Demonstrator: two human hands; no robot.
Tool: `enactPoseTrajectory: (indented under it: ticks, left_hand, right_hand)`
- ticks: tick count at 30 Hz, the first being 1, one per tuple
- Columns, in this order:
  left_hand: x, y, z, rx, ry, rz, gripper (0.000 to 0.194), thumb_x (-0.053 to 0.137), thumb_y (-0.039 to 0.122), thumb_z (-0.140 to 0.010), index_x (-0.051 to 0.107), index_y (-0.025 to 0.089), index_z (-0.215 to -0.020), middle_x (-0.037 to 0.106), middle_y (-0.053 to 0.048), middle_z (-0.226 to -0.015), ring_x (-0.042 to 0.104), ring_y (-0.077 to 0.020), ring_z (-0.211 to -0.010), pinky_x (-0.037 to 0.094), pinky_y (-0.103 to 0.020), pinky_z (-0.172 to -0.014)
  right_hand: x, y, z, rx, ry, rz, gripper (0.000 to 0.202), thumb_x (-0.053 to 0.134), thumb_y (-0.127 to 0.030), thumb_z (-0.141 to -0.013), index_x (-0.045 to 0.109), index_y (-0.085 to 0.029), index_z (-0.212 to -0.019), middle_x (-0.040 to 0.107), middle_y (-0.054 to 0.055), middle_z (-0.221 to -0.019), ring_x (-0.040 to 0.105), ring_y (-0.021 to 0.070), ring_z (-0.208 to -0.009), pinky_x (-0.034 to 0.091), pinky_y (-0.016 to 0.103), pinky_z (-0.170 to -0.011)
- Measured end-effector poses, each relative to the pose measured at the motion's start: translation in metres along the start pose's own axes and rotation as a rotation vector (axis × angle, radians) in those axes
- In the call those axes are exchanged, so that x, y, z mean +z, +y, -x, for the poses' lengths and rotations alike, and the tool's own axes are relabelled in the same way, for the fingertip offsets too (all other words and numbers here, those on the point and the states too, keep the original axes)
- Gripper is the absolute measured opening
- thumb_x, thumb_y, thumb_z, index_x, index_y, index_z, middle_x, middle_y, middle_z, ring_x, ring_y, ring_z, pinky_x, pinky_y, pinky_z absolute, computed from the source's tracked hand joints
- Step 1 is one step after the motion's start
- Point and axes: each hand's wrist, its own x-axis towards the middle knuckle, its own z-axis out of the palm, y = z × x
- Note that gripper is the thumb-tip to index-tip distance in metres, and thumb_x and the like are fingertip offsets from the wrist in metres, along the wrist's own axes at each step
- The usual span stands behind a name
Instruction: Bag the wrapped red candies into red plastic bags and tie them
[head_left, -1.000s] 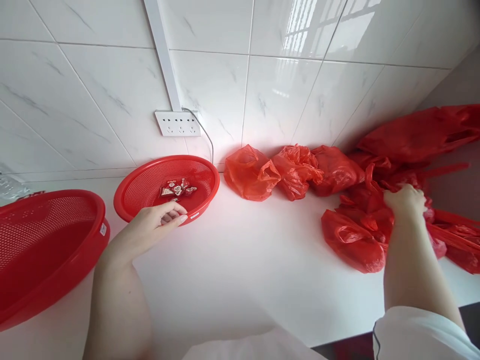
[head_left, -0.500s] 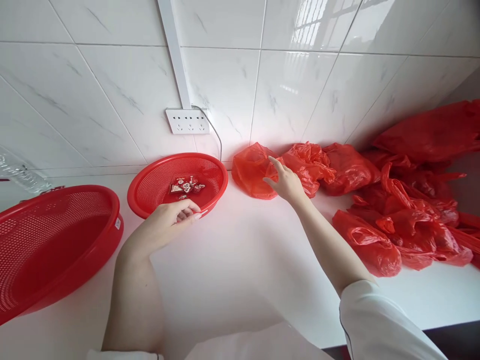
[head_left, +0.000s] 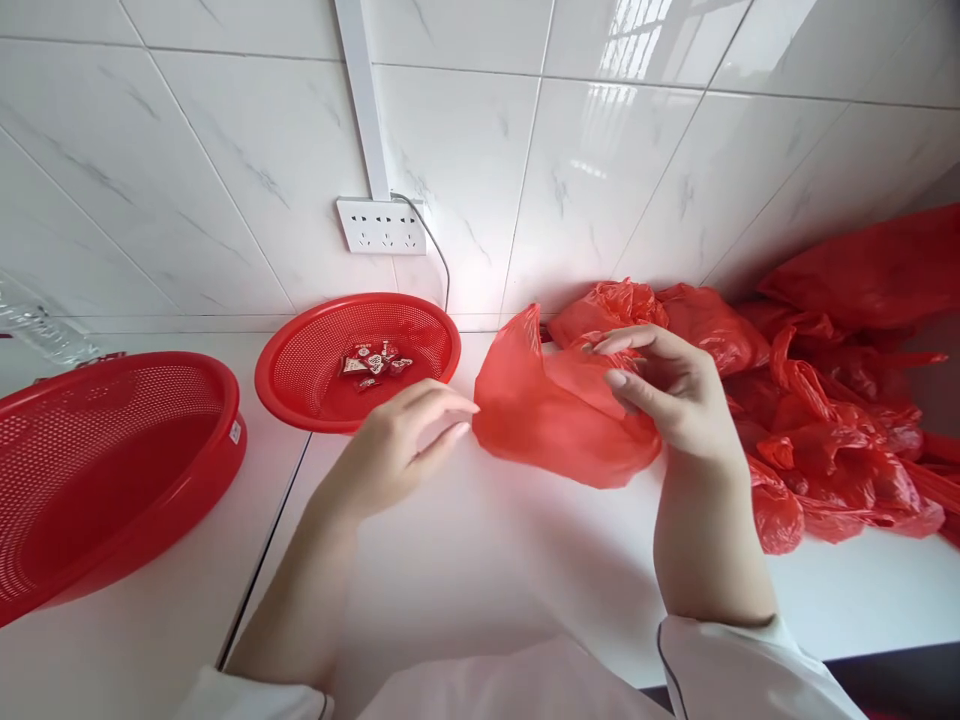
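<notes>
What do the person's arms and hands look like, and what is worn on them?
The left hand and right hand are bare, with no gloves, rings or watch visible. The forearms are uncovered too. Both the left sleeve and right sleeve are short and white, with a thin dark line at the cuff.

Both arms [head_left: 709, 540] forward, fingers [head_left: 439, 398] loosely curved

The leftmost bag [head_left: 555, 430] is translucent orange-red, the heaped bags [head_left: 840, 460] at right deeper red. Left basket [head_left: 172, 530] and far basket [head_left: 304, 375]: red, dotted with holes. Packets [head_left: 376, 364]: red and cream. Wall tiles [head_left: 232, 200]: white, grey-veined. Surface [head_left: 480, 570]: white.
</notes>
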Motion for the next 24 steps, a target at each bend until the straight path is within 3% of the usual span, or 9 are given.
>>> enactPoseTrajectory:
  ticks: [3, 7, 9, 11, 15, 18, 21, 22, 24]
  left_hand:
    - [0.018, 0.016, -0.001, 0.239, -0.052, 0.016, 0.032, 0.045, 0.010, -0.092, 0.059, 0.022, -0.119, 0.066, -0.004, -0.117, 0.058, -0.0161, -0.113, 0.047, -0.032, -0.098]
    - [0.035, 0.031, 0.001, 0.359, -0.171, -0.168, 0.038, 0.039, 0.011, -0.095, 0.053, 0.021, -0.128, 0.059, -0.005, -0.132, 0.049, -0.0178, -0.127, 0.034, -0.040, -0.112]
    - [0.043, 0.034, 0.002, 0.284, -0.203, -0.327, 0.035, 0.037, 0.016, -0.096, 0.052, 0.020, -0.129, 0.062, -0.007, -0.126, 0.052, -0.0206, -0.123, 0.028, -0.047, -0.114]
    - [0.049, 0.032, 0.003, 0.157, -0.266, -0.475, 0.035, 0.034, 0.022, -0.098, 0.052, 0.017, -0.127, 0.070, -0.008, -0.103, 0.063, -0.0227, -0.105, 0.032, -0.052, -0.109]
    - [0.052, 0.023, 0.006, -0.214, -0.496, -0.634, 0.037, 0.026, 0.020, -0.097, 0.061, 0.012, -0.102, 0.064, -0.006, -0.063, 0.064, -0.0215, -0.059, 0.052, -0.040, -0.069]
    - [0.050, 0.018, 0.007, -0.442, -0.541, -0.629, 0.033, 0.031, 0.024, -0.096, 0.060, 0.013, -0.088, 0.066, -0.009, -0.070, 0.065, -0.0240, -0.061, 0.047, -0.033, -0.054]
    - [0.051, 0.017, 0.008, -0.503, -0.556, -0.607, 0.032, 0.032, 0.028, -0.096, 0.060, 0.014, -0.090, 0.067, -0.009, -0.073, 0.066, -0.0253, -0.065, 0.045, -0.033, -0.054]
    - [0.052, 0.017, 0.009, -0.506, -0.575, -0.600, 0.032, 0.030, 0.027, -0.096, 0.060, 0.013, -0.093, 0.067, -0.009, -0.073, 0.066, -0.0253, -0.063, 0.044, -0.033, -0.053]
    - [0.054, 0.017, 0.009, -0.486, -0.638, -0.610, 0.030, 0.031, 0.017, -0.094, 0.060, 0.013, -0.095, 0.068, -0.010, -0.073, 0.066, -0.0251, -0.063, 0.043, -0.032, -0.051]
  right_hand:
    - [0.001, -0.007, 0.012, -0.160, -0.145, 0.014, 0.016, 0.067, -0.015, -0.081, 0.070, -0.023, -0.095, 0.067, 0.006, -0.099, 0.063, 0.0221, -0.101, 0.051, 0.038, -0.090]
    - [0.007, -0.012, 0.022, -0.348, -0.401, 0.001, 0.027, 0.056, -0.006, -0.085, 0.071, -0.022, -0.101, 0.063, 0.006, -0.107, 0.065, 0.0176, -0.096, 0.054, 0.032, -0.086]
    - [0.011, -0.015, 0.026, -0.415, -0.473, 0.015, 0.030, 0.054, -0.005, -0.086, 0.069, -0.022, -0.106, 0.061, 0.006, -0.110, 0.066, 0.0149, -0.091, 0.055, 0.027, -0.080]
    - [0.013, -0.016, 0.031, -0.411, -0.444, 0.109, 0.031, 0.056, -0.009, -0.086, 0.066, -0.023, -0.112, 0.062, 0.007, -0.111, 0.065, 0.0162, -0.094, 0.055, 0.028, -0.080]
    - [0.012, -0.010, 0.042, -0.052, -0.280, 0.664, 0.030, 0.054, -0.025, -0.091, 0.060, -0.025, -0.120, 0.062, 0.008, -0.116, 0.064, 0.0232, -0.093, 0.055, 0.040, -0.076]
    - [0.013, -0.009, 0.051, 0.108, -0.163, 1.093, 0.026, 0.053, -0.031, -0.091, 0.064, -0.025, -0.113, 0.060, 0.012, -0.121, 0.062, 0.0335, -0.100, 0.052, 0.054, -0.076]
    - [0.023, -0.021, 0.058, -0.043, 0.107, 1.132, 0.027, 0.054, -0.023, -0.090, 0.064, -0.024, -0.115, 0.056, 0.015, -0.124, 0.056, 0.0350, -0.111, 0.049, 0.054, -0.086]
    - [0.029, -0.025, 0.059, -0.141, 0.105, 1.032, 0.029, 0.052, -0.019, -0.091, 0.062, -0.024, -0.118, 0.056, 0.014, -0.123, 0.057, 0.0308, -0.110, 0.050, 0.049, -0.087]
    - [0.047, -0.025, 0.059, -0.297, -0.127, 0.786, 0.033, 0.045, -0.011, -0.092, 0.059, -0.024, -0.119, 0.061, 0.011, -0.113, 0.061, 0.0222, -0.102, 0.052, 0.036, -0.083]
